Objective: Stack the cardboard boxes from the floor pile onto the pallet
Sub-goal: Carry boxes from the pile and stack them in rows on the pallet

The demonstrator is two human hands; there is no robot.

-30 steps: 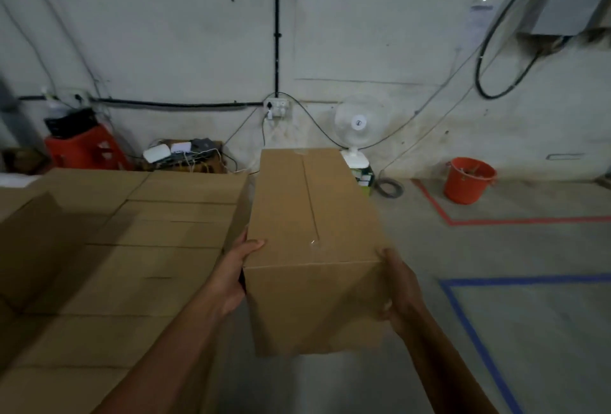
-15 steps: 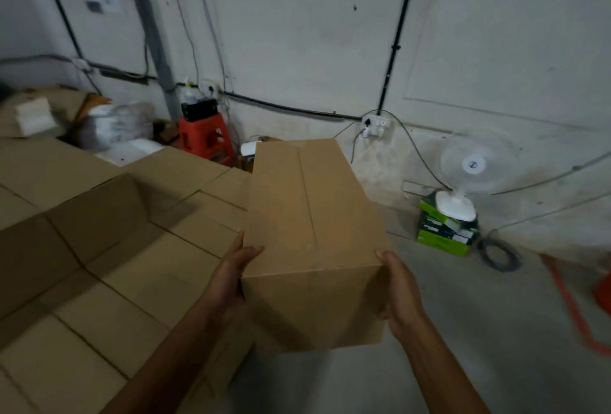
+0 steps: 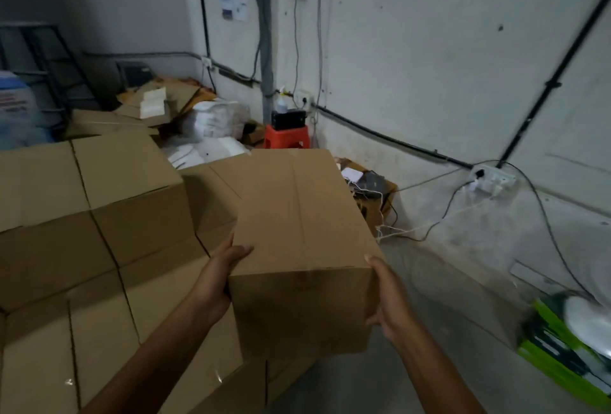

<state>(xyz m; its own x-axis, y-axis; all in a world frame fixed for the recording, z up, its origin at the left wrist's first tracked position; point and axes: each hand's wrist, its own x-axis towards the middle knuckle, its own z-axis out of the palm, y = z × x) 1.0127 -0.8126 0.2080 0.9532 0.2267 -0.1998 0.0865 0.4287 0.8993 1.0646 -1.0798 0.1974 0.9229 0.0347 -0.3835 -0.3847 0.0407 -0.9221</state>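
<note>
The left grip (image 3: 215,278) and right grip (image 3: 390,298) pinch the box (image 3: 297,215) by its sides; it could slip onto the stack (image 3: 99,215) below-left.

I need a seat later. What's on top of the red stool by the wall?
A black boxy item sits on the red stool, with what looks like a spray bottle at its left end. The carried cardboard box hides the stool's legs.

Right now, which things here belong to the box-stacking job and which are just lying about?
Job: carried box, held between left hand and right hand; stacked boxes beside it.
Lying about: red stool, wall socket, green packs, white sacks.
</note>
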